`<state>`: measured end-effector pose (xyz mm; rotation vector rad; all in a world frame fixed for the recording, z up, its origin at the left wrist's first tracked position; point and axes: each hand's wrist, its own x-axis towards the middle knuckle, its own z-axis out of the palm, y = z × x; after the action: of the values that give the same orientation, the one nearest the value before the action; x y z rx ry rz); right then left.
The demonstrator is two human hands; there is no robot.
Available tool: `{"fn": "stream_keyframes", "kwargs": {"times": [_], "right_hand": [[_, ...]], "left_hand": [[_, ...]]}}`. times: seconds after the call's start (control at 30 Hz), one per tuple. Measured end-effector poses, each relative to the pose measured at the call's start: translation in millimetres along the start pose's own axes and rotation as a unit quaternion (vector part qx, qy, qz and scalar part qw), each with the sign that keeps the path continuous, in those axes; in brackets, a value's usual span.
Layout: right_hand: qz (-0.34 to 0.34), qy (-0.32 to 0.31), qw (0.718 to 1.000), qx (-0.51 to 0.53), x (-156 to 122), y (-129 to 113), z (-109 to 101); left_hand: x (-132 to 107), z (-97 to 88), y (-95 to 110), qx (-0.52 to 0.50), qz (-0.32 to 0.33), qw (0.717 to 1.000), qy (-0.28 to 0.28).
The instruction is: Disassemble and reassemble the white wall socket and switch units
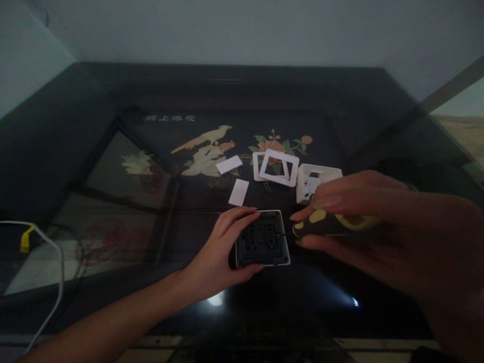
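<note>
A wall switch (pixel 261 247) with a dark inner face and a white edge lies on the dark glossy table. Around its left side, my left hand (pixel 229 244) is closed, fingers on the top edge and thumb along the bottom. My right hand (pixel 363 217) grips a black and yellow screwdriver (pixel 317 224), pointing left. Its thin tip reaches the right part of the switch's face, by a small screw; whether it sits in the screw head I cannot tell. Behind the right fingers stands a white mounting box (pixel 328 172), partly covered by the hand.
Two white frames (pixel 279 181) overlap beyond the switch, with small brass-coloured screws (pixel 266 188) in front. White rocker covers (pixel 239 192) lie left of them. A white cable (pixel 61 272) with a yellow tag (pixel 26 239) runs along the table's left side. A wall (pixel 234 30) rises behind.
</note>
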<state>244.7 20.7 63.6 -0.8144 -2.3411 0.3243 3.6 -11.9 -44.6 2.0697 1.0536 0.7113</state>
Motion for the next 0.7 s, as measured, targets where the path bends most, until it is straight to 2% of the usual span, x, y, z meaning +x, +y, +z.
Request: {"fn": "stream_keyframes", "kwargs": {"times": [0.2,0.7], "right_hand": [[0.020,-0.065,0.998,0.000,1.6,-5.5,-7.9],[0.057,-0.041,0.998,-0.004,1.6,-10.8,-7.5]], "left_hand": [[-0.1,0.4,-0.2,0.005,0.002,1.000,-0.005],[-0.5,0.2,-1.5,0.004,0.005,1.000,-0.004]]}}
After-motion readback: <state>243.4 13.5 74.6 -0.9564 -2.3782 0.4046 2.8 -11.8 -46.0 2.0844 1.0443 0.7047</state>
